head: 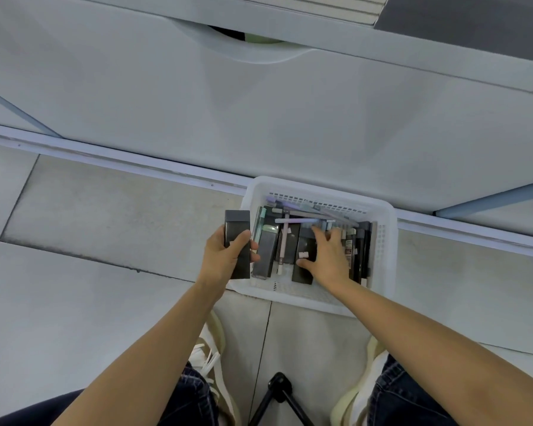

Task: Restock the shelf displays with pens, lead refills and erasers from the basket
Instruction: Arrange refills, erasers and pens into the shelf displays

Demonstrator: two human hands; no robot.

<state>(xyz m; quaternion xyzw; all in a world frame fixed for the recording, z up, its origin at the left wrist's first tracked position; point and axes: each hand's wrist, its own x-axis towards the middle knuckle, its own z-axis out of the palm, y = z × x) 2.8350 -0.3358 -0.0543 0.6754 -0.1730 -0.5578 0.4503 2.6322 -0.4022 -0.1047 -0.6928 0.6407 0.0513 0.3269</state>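
A white perforated basket [382, 250] stands on the tiled floor against the base of the shelf unit. Inside lie several dark flat boxes [266, 253] and pastel pens [296, 220], some crossed over the boxes. My left hand [225, 259] grips a dark grey box [237, 229] upright, just outside the basket's left rim. My right hand [326, 256] reaches into the basket with fingers spread, the thumb and fingers lying on another dark box [305, 241]; whether it grips that box is unclear.
The white shelf unit's lower panel [259, 118] fills the upper half, with a curved cutout [243, 41] near the top. My shoes [213, 348] and jeans stand on the tiles below the basket. A black tripod leg [277, 395] sits between my feet.
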